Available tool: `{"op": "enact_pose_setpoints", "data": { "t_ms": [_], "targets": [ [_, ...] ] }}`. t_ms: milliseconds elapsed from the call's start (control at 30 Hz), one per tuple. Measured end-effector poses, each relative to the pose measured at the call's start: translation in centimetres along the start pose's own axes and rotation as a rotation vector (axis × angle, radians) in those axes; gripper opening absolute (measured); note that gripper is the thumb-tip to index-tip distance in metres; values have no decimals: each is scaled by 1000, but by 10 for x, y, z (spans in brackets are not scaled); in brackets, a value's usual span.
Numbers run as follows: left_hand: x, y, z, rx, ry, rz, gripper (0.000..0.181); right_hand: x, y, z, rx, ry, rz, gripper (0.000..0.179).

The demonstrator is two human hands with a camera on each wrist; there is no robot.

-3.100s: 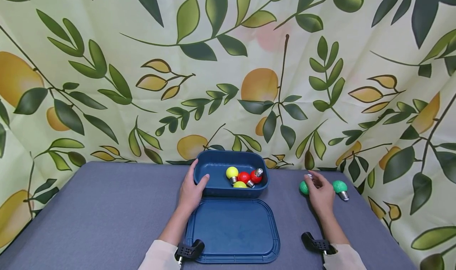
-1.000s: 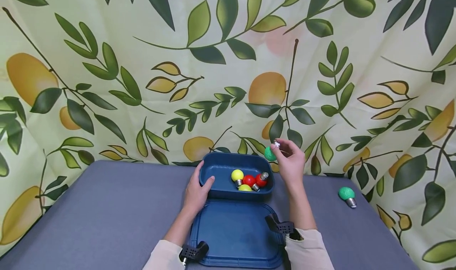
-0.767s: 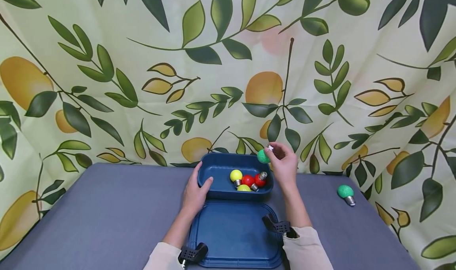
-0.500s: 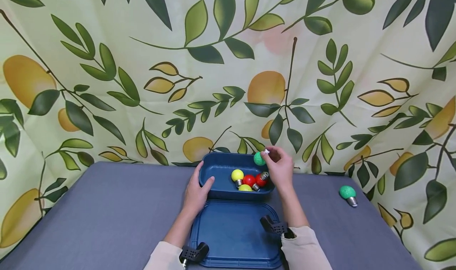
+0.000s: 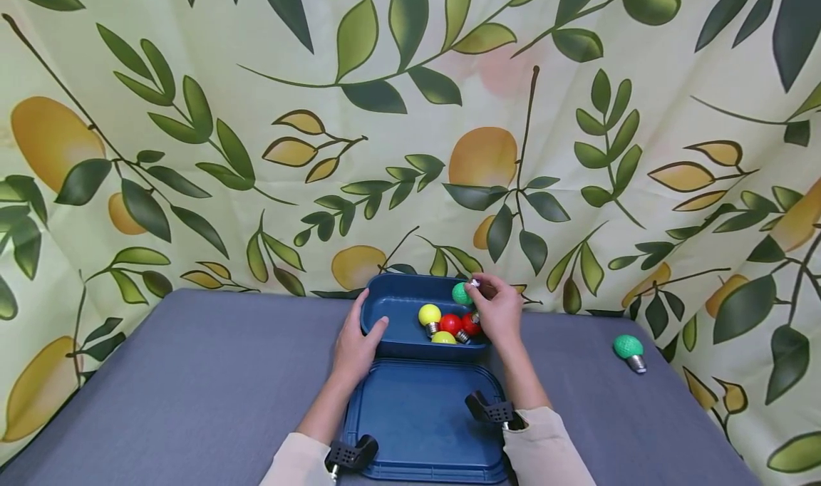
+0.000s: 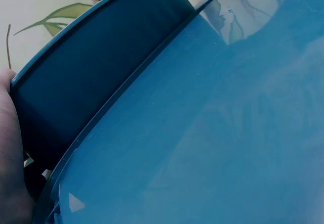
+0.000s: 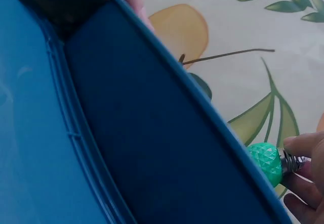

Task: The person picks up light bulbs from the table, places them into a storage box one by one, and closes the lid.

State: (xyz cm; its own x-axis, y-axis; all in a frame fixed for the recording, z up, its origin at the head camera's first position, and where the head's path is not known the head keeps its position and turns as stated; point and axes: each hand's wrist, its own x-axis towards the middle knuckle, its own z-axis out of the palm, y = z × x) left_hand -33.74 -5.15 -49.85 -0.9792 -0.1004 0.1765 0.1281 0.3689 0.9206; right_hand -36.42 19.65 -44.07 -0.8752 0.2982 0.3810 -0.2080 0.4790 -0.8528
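Note:
My right hand (image 5: 502, 313) pinches the metal base of a green faceted light bulb (image 5: 461, 293) over the right part of a blue box (image 5: 394, 313). In the right wrist view the green bulb (image 7: 266, 162) shows partly behind the box's rim, its threaded base between thumb and fingers. At the box's left end, my left hand (image 5: 355, 340) grips the wall, thumb by the front rim. Inside the box lie two yellow bulbs (image 5: 430, 315) and two red bulbs (image 5: 452, 323), clustered toward the right; the right hand partly covers one red bulb.
A blue lid (image 5: 423, 422) lies flat on the grey cloth-covered table (image 5: 192, 386), just in front of the box. Another green bulb (image 5: 628, 345) rests on the table at the far right. Behind the table hangs a leaf-printed curtain (image 5: 398, 151).
My right hand has picked up a green bulb from the table's right side, carried it left to the box, and lowered it toward the inside. The left hand stays at the box.

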Motion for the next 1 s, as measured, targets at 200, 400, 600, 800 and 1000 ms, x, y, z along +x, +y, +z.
{"op": "enact_pose_setpoints", "data": {
  "t_ms": [200,400,600,800,1000],
  "targets": [
    [0,1,0,4,4,5,65,-1,4,2,-30,-22,15,29],
    [0,0,1,3,5,1,66,-2,6,4,-55,-23,-16,29],
    [0,1,0,7,5,4,65,-3,9,5,-91,-41,-46,28],
    [-2,2,0,7,3,4,66,-4,12,5,-133,-89,-28,28],
    [-1,2,0,9,4,1,66,-6,13,4,-169,-127,-20,27]
  ]
}}
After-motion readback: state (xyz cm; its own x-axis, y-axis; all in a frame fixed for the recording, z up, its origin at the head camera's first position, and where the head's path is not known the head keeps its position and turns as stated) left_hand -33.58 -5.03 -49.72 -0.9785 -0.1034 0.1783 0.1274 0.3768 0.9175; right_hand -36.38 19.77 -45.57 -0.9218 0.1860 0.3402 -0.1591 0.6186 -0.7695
